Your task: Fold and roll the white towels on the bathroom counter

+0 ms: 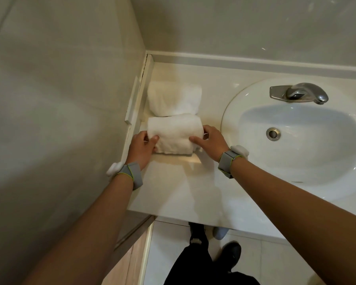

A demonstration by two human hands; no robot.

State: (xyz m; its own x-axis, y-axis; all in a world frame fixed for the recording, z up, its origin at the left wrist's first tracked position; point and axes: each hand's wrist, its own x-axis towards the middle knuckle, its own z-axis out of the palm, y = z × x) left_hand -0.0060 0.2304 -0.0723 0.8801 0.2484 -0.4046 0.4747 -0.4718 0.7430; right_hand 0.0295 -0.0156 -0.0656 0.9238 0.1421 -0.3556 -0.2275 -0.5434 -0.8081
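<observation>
Near towel: the rolled white terry towel (pixel 174 135) lies on the glossy cream bathroom counter (pixel 173 192), left of the basin, with its roll axis running left to right.
Left hand: the left hand (pixel 142 148) grips the roll's left end, thumb curled over the front face, remaining fingers hidden behind the cloth. Purpose, as judged: to stop the end from unwinding.
Right hand: the right hand (pixel 211 140) grips the right end, thumb laid across the front, fingers curled round the end of the roll. Holding both ends probably keeps the roll tight and square.
Far towel: a second white rolled towel (pixel 174 98) sits just behind the first, touching it, in the corner against the side wall. Placement suggests a finished piece parked out of the way.
Basin: the oval white sink (pixel 245 112) with a brushed-metal faucet (pixel 300 93) lies to the right, apart from both towels.
Step in hand: likely final tightening or positioning of the near roll beside the far one.
</observation>
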